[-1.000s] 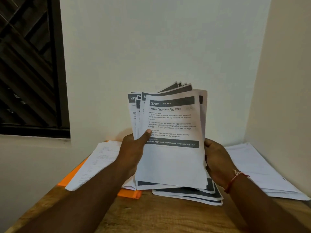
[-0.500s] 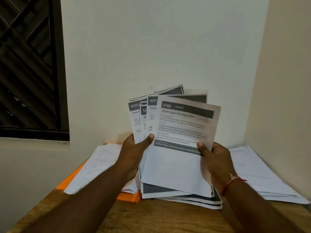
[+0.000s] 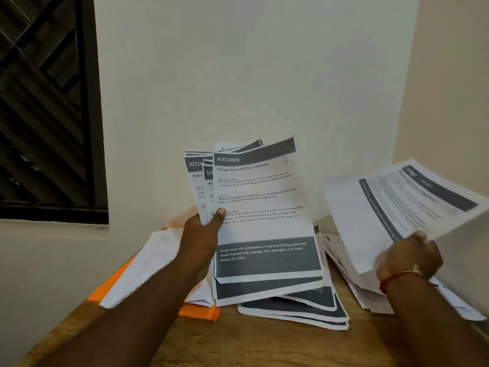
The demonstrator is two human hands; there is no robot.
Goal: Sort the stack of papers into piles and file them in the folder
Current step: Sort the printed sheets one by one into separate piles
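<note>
My left hand [image 3: 201,239] grips a fanned stack of printed papers [image 3: 259,207] upright above the table, thumb on the front sheet headed "KITCHEN". My right hand [image 3: 410,256] pinches a single printed sheet [image 3: 402,207] and holds it out to the right, over a pile of papers [image 3: 354,282] by the right wall. A second pile [image 3: 299,311] with dark bands lies flat in the middle of the table. The orange folder [image 3: 116,282] lies at the left, with white sheets [image 3: 148,260] on top of it.
The wooden table [image 3: 251,343] stands in a corner, with white walls behind and at the right. A dark window grille [image 3: 45,107] is at the upper left. Bare wood shows along the table's near edge.
My right hand has pulled the front "Place Eggs" sheet off the held stack and carried it right, over the right pile. The "Range Hood" sheet now fronts the stack.
</note>
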